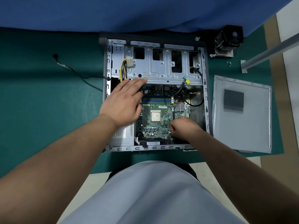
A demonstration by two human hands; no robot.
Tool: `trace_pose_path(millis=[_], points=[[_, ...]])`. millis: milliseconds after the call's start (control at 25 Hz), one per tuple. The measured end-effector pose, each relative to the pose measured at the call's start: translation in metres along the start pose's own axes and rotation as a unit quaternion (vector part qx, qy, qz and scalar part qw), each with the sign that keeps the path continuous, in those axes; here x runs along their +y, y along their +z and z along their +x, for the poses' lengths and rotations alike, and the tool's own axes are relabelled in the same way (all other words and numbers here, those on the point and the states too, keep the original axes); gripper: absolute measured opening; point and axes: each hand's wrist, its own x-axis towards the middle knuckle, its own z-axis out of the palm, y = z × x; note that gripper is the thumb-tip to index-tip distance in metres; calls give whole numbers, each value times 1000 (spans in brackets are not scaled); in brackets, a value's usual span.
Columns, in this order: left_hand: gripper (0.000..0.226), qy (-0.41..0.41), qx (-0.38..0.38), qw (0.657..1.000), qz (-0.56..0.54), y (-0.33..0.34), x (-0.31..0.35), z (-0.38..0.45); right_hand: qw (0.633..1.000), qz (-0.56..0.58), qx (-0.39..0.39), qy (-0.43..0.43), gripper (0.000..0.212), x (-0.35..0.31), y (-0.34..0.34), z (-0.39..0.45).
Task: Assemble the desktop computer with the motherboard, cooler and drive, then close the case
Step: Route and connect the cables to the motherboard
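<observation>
Lying on its side on the green mat, the open computer case serves as the landmark for everything else. Inside it, the motherboard sits flat on the case floor, with its bare square processor near the middle and a row of blue and green memory slots on the side toward the drive cage. That grey metal cage spans the far part of the case, and a bundle of yellow and black power cables with a white plug lies against its left end.

The left hand reaches in over the left part of the case with fingers straight and slightly spread; the fingertips rest at the near edge of the drive cage, holding nothing. The right hand is curled into a loose fist over the near right corner of the motherboard, knuckles down; whether it pinches something small there cannot be told.

Beyond the far right corner of the case, the black cooler stands on the mat, well apart from the board. To the right of the case, just beside it, the grey side panel lies flat with its vent grille up. A few small screws lie between the cooler and the panel. To the left of the case, a thin black cable trails across the mat and in over the case's left wall.
</observation>
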Motion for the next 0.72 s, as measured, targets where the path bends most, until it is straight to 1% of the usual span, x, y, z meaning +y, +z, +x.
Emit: trace_pose_path(millis=[320,720], points=[[42,4,7,1000,-5,2,-2,1,998,-59,20,-31,18,1,4,4],[41,7,9,1000,-14,4,-1,0,997,-51,46,-34,19,4,5,5]])
